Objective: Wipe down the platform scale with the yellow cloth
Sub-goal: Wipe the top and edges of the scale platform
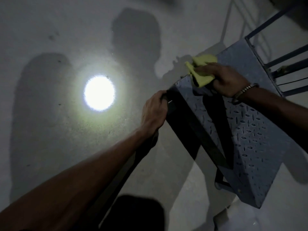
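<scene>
The platform scale [246, 135] is a blue-grey metal deck with a raised tread pattern, tilted up off the floor at the right of the head view. My left hand [154, 112] grips its dark left edge near the upper corner. My right hand [226, 79], with a metal bracelet on the wrist, presses the crumpled yellow cloth [202, 70] against the deck's top corner. Arm shadows fall in dark bands across the plate.
The floor is pale concrete in dim light, with a bright round torch spot [99, 93] left of the scale. A blue metal rail frame [283, 64] rises at the scale's far right side. A dark shape [136, 212] lies at the bottom centre.
</scene>
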Available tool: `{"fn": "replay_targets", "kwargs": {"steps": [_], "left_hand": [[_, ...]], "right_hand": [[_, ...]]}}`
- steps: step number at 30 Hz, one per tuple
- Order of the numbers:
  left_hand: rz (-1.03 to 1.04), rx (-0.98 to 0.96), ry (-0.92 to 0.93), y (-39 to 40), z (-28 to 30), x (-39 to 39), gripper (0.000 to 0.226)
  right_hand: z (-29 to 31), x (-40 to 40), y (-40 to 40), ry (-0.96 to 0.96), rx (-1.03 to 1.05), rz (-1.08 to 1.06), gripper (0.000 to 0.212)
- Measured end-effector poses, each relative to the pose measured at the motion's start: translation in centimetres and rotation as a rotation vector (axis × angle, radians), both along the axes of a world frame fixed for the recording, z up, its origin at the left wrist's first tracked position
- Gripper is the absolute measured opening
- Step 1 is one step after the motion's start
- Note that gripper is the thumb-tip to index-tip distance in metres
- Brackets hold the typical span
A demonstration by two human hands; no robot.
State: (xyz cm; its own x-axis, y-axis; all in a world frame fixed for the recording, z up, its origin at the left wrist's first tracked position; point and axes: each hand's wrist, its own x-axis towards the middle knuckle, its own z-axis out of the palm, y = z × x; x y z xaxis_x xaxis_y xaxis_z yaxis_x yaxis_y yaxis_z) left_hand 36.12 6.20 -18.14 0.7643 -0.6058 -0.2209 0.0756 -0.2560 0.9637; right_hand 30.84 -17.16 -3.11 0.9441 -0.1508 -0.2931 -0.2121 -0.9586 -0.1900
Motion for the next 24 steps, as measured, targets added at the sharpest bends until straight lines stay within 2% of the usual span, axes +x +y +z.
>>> {"fn": "replay_targets", "kwargs": {"steps": [2, 5, 8, 12, 14, 18, 21, 24], "left_hand": [[0.068, -0.031, 0.153, -0.2, 0.4, -0.2, 0.038], [0.114, -0.03, 0.098, -0.6, 1.4, -1.8, 0.043], [0.176, -0.003, 0.097, -2.3, 2.3, -2.5, 0.053], [0.231, 0.112, 0.026, -5.4, 3.3, -1.9, 0.052], [0.21, 0.123, -0.032, -6.0, 3.5, -1.5, 0.049], [0.152, 0.157, -0.074, -5.4, 4.6, -0.8, 0.045], [0.2, 0.206, -0.084, -5.4, 6.2, -0.4, 0.043], [0.225, 0.235, -0.019, -5.5, 7.2, 0.1, 0.051]], "right_hand": [[-0.8, 1.3, 2.0, -0.006, 0.122, 0.13, 0.069], [-2.3, 2.7, 2.4, 0.034, 0.19, 0.241, 0.059], [-1.2, 4.8, -0.7, 0.114, 0.051, 0.161, 0.054], [1.5, 6.0, -6.2, 0.238, -0.148, -0.096, 0.056], [1.2, 5.9, -6.5, 0.241, -0.1, -0.082, 0.051], [-0.3, 4.7, -4.5, 0.264, 0.137, 0.101, 0.054], [0.6, 5.5, -2.9, 0.283, 0.225, 0.026, 0.064], [0.3, 6.3, -3.8, 0.302, 0.176, -0.119, 0.058]]}}
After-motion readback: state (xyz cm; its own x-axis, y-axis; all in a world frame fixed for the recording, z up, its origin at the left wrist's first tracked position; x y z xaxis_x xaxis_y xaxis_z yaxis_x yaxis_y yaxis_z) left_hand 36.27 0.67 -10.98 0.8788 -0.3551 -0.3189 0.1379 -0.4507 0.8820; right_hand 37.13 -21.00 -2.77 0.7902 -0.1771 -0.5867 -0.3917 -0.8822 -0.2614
